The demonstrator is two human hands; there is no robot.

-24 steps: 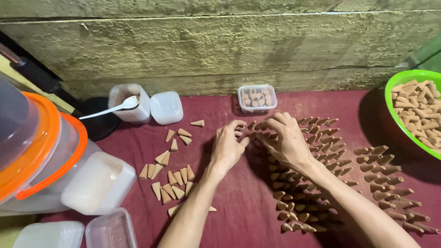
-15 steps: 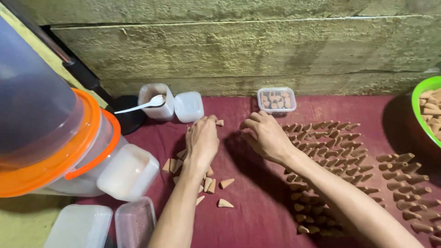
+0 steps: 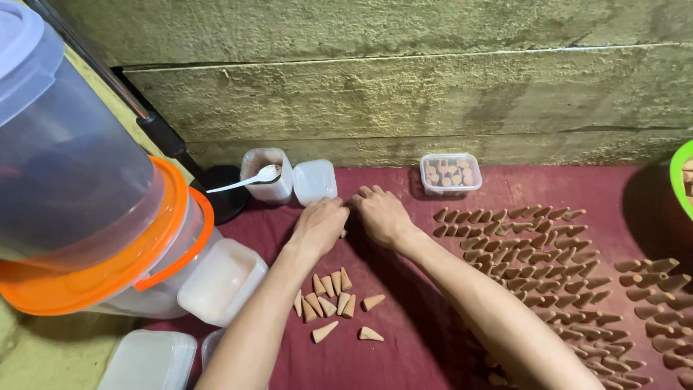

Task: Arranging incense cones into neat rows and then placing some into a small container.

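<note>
My left hand (image 3: 317,227) and my right hand (image 3: 381,215) lie palm down side by side on the dark red cloth (image 3: 411,318), just in front of a small white tub (image 3: 315,180). The fingers of both hands are curled down onto the cloth, and what lies under them is hidden. A small brown cone tip shows between the two hands. A loose cluster of tan cones (image 3: 332,300) lies near my left forearm. Rows of darker brown cones (image 3: 527,245) lie to the right of my right arm.
A cup with a white spoon (image 3: 265,175) stands beside the tub. A clear box of cones (image 3: 450,173) sits by the wall. Stacked clear buckets with an orange rim (image 3: 108,238) fill the left. White lids (image 3: 220,282) lie below. A green bowl (image 3: 678,173) is at the right edge.
Both hands have moved left and away from the cone rows, coming together in front of the white tub. The view has shifted left, bringing the buckets closer.
</note>
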